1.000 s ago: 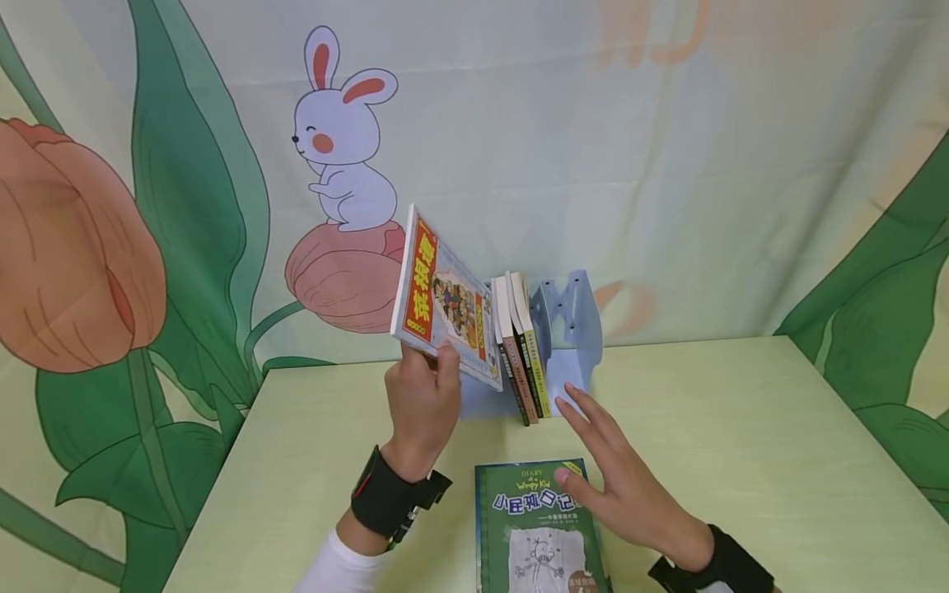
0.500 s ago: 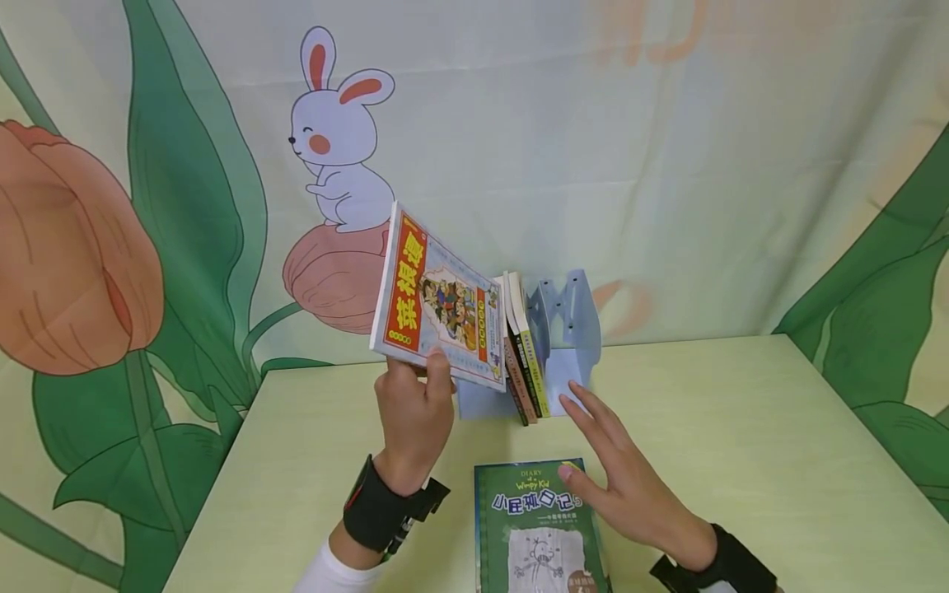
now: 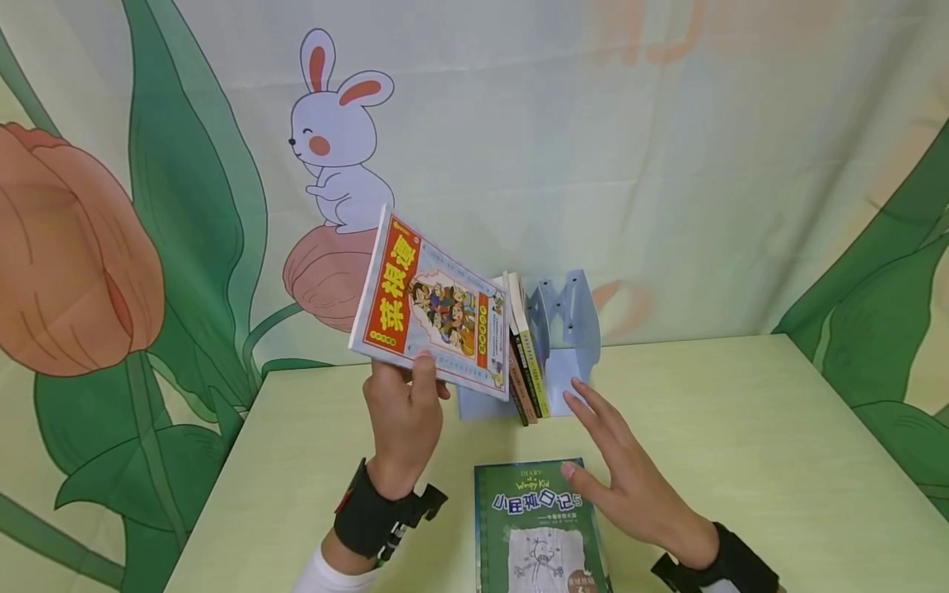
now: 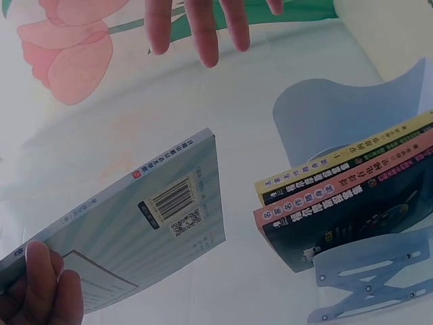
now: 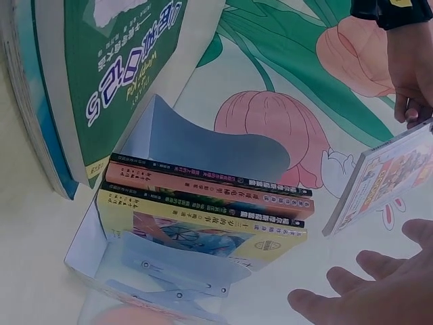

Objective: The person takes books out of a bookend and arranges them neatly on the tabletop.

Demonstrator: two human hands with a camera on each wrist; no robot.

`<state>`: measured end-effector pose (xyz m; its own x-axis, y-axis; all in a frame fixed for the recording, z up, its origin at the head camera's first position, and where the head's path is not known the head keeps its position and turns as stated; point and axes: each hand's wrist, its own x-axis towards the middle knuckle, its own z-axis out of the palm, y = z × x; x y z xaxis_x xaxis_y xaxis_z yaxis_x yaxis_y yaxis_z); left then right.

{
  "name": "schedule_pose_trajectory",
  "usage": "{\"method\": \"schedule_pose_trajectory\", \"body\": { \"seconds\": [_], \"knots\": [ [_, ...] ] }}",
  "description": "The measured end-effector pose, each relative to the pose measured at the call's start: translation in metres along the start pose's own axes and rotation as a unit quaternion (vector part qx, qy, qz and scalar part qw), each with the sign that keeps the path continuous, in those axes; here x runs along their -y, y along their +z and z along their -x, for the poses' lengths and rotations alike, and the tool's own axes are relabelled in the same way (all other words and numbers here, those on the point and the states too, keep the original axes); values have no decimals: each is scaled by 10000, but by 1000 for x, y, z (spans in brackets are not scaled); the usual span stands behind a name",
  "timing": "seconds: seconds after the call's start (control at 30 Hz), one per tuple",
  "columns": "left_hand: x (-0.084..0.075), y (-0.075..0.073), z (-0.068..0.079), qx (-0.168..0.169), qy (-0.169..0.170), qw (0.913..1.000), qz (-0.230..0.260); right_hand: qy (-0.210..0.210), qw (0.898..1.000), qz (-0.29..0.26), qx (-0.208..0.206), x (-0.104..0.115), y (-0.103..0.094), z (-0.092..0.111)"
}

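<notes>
My left hand (image 3: 404, 420) grips a thin book (image 3: 437, 309) by its lower edge, thumb on the front. The cover is pale blue with a red title panel and a cartoon group; its back, with a barcode, shows in the left wrist view. It is held up and tilted, overlapping the left side of a row of upright books (image 3: 528, 354) in the head view. With fingers spread and nothing in it, my right hand (image 3: 638, 486) hovers over the right edge of a green Wimpy Kid book (image 3: 534, 527) lying flat on the table.
A light blue metal bookend stand (image 3: 586, 321) holds several slim books, which lean left at the top. It stands near the back of the pale green table (image 3: 704, 428). Behind hangs a backdrop (image 3: 704, 206) printed with tulips and a rabbit.
My left hand has drawn the book leftward and turned it, so its front cover faces the head camera more. My right hand has barely shifted.
</notes>
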<state>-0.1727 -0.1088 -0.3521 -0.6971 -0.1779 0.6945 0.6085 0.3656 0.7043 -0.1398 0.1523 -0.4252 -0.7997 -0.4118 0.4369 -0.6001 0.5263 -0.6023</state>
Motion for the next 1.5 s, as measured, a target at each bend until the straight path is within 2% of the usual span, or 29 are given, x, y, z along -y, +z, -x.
{"method": "schedule_pose_trajectory", "body": {
  "seconds": [0.23,0.7,0.9,1.1,1.5],
  "knots": [
    [0,-1,2,81,-248,9988,410,-20,9999,-21,-125,1,-3,1],
    [-2,-2,10,328,-761,9923,915,5,9996,-80,-252,2,-5,1],
    [-3,-1,15,413,-860,9895,1086,-76,9994,-95,-310,3,-5,-1],
    [-4,0,20,536,-890,9884,1109,-146,9992,-71,-376,1,-5,-2],
    [-5,1,30,771,-1197,9839,1078,-161,9993,-40,-325,2,-9,-6]
  ]
}}
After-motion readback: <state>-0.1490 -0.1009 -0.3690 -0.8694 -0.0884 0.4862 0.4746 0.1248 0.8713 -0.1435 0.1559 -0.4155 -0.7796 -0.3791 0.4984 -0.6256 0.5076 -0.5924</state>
